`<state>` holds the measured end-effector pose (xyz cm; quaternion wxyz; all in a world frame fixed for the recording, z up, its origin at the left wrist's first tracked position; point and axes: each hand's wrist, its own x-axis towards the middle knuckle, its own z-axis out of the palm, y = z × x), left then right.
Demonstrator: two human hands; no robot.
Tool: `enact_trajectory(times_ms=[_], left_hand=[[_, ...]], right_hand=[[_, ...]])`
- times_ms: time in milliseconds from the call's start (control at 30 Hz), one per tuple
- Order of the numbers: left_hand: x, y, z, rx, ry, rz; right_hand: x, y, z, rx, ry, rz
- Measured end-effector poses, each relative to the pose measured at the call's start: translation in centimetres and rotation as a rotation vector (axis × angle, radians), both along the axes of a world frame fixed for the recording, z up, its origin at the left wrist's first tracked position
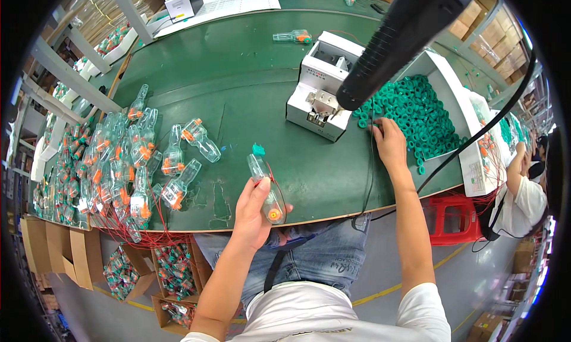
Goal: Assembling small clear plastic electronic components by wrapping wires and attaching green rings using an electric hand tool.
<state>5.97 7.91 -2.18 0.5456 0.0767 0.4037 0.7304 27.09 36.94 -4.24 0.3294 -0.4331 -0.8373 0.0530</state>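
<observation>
Near the table's front edge, my left hand (253, 214) is closed around a clear plastic bottle-shaped housing (257, 166). An orange part shows at its lower end, a red wire runs along it, and a green piece (258, 149) is at its narrow top. My right hand (391, 143) is at the near left edge of a heap of small green rings (416, 113). Its fingers are curled together; what is between the fingertips is too small to make out. A thin black cable passes beside these fingertips.
A white and grey bench machine (321, 89) stands mid-table, with a thick black arm (398, 44) slanting above it. Many similar clear housings (119, 163) with red wires lie on the left. A white box (449, 80) borders the rings. Cardboard boxes (86, 256) and a red stool (452, 220) stand below.
</observation>
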Motion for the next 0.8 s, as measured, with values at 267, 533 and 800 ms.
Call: enact_trajectory(times_ms=[267,533,800], left_hand=[[0.1,0.6,-1.9,-0.065,0.436,0.206],[1.3,-0.2,0.4,0.073,0.644,0.187],[2.0,-5.2,-0.3,-0.182,0.917,0.210]], right_hand=[[-1.5,-10.2,6.1,-0.584,0.358,0.178],[-5.3,-21.8,5.7,-1.448,0.566,0.567],[-5.9,-24.9,1.4,-1.694,0.523,0.641]])
